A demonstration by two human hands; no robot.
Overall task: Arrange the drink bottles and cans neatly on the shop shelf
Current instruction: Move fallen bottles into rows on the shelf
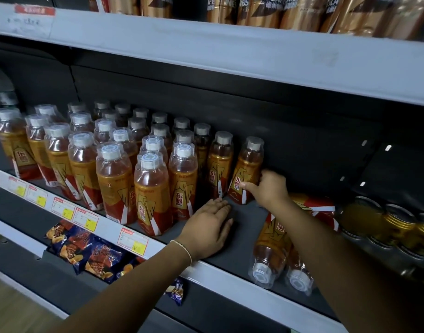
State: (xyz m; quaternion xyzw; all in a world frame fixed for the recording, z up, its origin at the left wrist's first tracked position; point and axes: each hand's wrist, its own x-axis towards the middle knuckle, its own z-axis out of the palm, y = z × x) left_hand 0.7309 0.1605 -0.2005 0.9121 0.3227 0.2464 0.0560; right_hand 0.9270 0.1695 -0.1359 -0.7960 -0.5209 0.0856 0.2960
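– Hands first: what were they doing?
– Flat and idle, the left hand [209,228] lay palm down, fingers straight, on the bare dark-grey shelf board [245,239], holding nothing. Farther in, the right hand [266,188] had fingers and thumb curled round the lower label of a clear plastic bottle [248,162] of amber drink, with an orange-and-red label and a white cap.

– And nearest the front lip?
– Two more of the same lay on their sides, one fallen bottle [269,246] beside a second fallen bottle [299,272], partly under the right forearm. Their long axes ran front to back, caps pointing out at the shelf edge.

– The gripped one?
– Long axis close to vertical, cap up, label outward. It stood near the right end of the standing block of bottles [115,169], with a gap between.

– Which step, then?
– Seating that bottle in line, I judged. Next would call for letting go, taking a fallen one round the body and tipping it cap-up onto the bare patch.

– Beyond?
– Gold-topped yellow cans [398,224] sat to the right, brown-and-gold coffee cans [299,13] on the shelf above.
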